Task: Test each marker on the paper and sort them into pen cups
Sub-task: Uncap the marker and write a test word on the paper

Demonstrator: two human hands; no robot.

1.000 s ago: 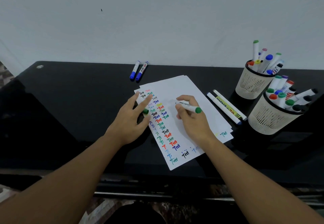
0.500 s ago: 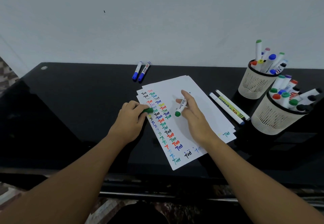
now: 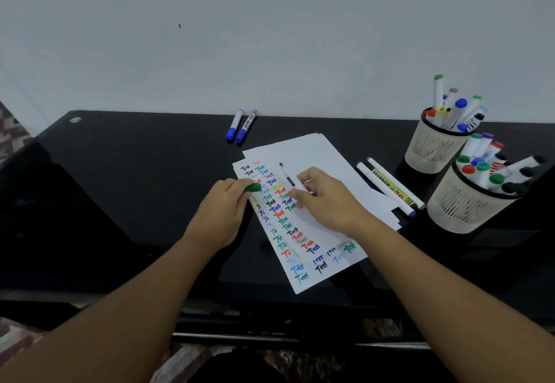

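- Near us, our left hand curls its fingers round a green cap at the left edge of the paper.
- Our right hand pinches a white marker over the paper. Its dark tip is bare and points away from us.
- The paper is a small stack of white sheets on the black table. Rows of the word "Test" in many colors run down its left side.
- Just right of the paper lie two long markers, side by side.
- Further right stand two white pen cups. The near cup and the far cup are both full of markers.
- Far back, near the wall, lie two markers with blue caps, touching each other.
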